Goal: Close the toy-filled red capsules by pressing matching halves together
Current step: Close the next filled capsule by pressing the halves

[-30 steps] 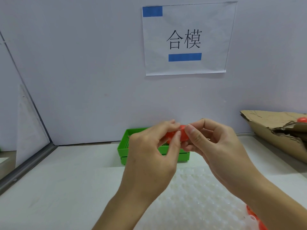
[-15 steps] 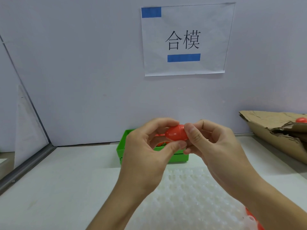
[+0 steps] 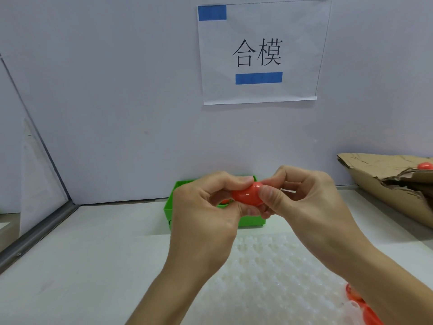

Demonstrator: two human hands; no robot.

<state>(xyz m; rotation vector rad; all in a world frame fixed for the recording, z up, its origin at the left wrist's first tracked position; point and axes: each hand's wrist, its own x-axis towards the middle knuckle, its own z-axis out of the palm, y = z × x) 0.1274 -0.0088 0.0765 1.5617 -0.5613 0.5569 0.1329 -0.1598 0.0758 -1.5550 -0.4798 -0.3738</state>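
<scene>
Between the two hands, above the green tray, a red capsule is being pinched: the left hand is gripping one end, the right hand the other. Below the hands, a white dimpled tray is lying.

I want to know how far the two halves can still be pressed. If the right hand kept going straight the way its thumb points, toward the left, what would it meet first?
The red capsule it already pinches, then right behind it the left hand gripping the other end. Depth is hard to judge.
</scene>
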